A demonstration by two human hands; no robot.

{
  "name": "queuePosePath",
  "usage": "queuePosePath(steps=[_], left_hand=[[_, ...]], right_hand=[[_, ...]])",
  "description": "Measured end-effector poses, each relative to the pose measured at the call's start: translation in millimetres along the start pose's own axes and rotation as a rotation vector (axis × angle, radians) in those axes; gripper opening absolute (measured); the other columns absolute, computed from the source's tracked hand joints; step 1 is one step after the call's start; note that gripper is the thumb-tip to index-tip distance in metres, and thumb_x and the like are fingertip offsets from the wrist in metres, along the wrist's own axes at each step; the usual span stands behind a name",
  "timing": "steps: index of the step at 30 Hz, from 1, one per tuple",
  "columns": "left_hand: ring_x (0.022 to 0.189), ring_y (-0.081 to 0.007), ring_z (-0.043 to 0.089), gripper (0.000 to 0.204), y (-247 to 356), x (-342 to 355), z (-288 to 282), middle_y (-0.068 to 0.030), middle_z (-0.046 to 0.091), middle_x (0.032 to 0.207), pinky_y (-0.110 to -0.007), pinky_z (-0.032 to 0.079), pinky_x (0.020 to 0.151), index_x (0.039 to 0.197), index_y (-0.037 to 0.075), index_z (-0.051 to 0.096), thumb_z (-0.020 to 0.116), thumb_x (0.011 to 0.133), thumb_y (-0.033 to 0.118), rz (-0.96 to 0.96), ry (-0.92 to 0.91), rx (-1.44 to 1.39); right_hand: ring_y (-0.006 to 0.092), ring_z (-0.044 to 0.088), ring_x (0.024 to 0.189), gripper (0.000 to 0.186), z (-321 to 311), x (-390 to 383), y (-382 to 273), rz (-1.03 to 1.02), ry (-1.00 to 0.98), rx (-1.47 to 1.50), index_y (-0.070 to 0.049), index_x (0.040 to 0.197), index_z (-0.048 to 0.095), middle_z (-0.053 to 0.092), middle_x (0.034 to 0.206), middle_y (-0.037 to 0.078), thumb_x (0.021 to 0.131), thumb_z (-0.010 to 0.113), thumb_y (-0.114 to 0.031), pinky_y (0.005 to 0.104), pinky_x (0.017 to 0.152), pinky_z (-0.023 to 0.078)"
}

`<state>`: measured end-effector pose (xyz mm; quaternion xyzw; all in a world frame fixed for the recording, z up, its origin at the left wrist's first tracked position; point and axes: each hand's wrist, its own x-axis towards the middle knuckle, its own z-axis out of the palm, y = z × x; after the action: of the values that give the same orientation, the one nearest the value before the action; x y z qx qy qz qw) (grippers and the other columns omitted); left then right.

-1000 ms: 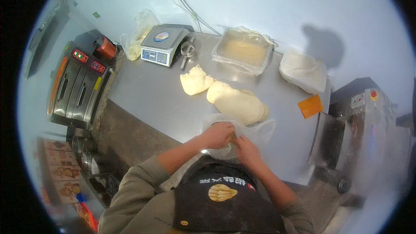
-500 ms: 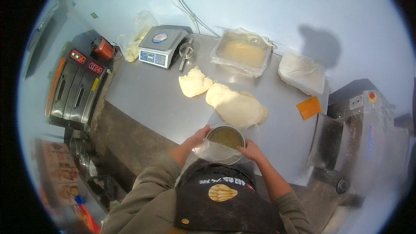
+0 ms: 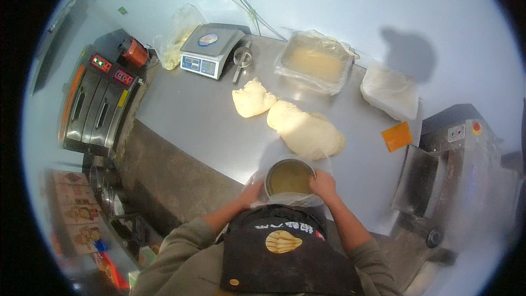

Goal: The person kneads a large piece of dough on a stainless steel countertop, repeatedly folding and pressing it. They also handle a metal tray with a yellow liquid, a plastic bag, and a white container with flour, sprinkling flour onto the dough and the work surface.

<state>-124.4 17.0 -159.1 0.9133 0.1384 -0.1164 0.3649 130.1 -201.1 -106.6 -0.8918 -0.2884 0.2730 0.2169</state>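
A round bowl (image 3: pixel 267 185) is held at the near edge of the metal table (image 3: pixel 192 120), close to the dark apron (image 3: pixel 285 263). Its rim is gripped by the right hand (image 3: pixel 323 185). Its left side is met by the left hand (image 3: pixel 252 193), but that hand's fingers are hidden, so its grip cannot be told. Thin clear plastic (image 3: pixel 301 200) is spread around the bowl. Just beyond, a big lump of dough (image 3: pixel 308 132) is seen, with a smaller lump (image 3: pixel 253 98) touching it on the left. Farther back, a scale (image 3: pixel 200 64) is set left of a plastic-covered tub (image 3: pixel 315 63).
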Motion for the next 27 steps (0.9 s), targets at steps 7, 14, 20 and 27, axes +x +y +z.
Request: queuePosePath(steps=[7, 14, 20, 27], left_hand=[[0.149, -0.0329, 0.035, 0.096, 0, 7, 18, -0.0181, 0.042, 0.157, -0.056, 0.022, 0.124, 0.155, 0.007, 0.037, 0.079, 0.076, 0.042, -0.053, 0.045, 0.629], [0.142, -0.0312, 0.044, 0.068, 7, 7, 1, -0.0145, 0.049, 0.15, -0.049, 0.037, 0.115, 0.144, 0.01, 0.048, 0.072, 0.085, 0.032, -0.22, 0.122, 0.555], [0.12, -0.0336, 0.06, 0.024, 7, 8, -6, -0.0122, 0.06, 0.128, -0.05, 0.055, 0.087, 0.114, 0.009, 0.06, 0.061, 0.091, 0.017, -0.315, 0.001, 0.426], [0.109, -0.0375, 0.065, 0.024, -31, -15, -19, -0.0172, 0.065, 0.117, -0.051, 0.056, 0.084, 0.118, 0.007, 0.06, 0.05, 0.097, 0.014, -0.001, -0.031, 0.561]], right_hand=[[0.045, 0.065, 0.094, 0.019, 8, 7, -9, -0.166, 0.248, 0.194, -0.003, 0.102, 0.064, 0.068, 0.096, 0.025, 0.091, 0.062, -0.019, 0.0528, 0.083, 0.052], [0.0388, 0.072, 0.072, 0.018, 1, 14, 0, -0.059, -0.147, 0.125, 0.0, 0.103, 0.06, 0.07, 0.089, 0.024, 0.092, 0.056, -0.014, 0.0496, 0.07, 0.058], [0.0362, 0.073, 0.062, 0.03, 4, 20, 12, -0.086, -0.284, 0.242, 0.006, 0.114, 0.06, 0.069, 0.086, 0.029, 0.092, 0.052, -0.014, 0.0476, 0.057, 0.059], [0.0258, 0.07, 0.056, 0.032, -35, 13, 6, 0.148, -0.338, 0.64, 0.007, 0.114, 0.062, 0.07, 0.079, 0.018, 0.091, 0.051, -0.012, 0.0374, 0.048, 0.056]])
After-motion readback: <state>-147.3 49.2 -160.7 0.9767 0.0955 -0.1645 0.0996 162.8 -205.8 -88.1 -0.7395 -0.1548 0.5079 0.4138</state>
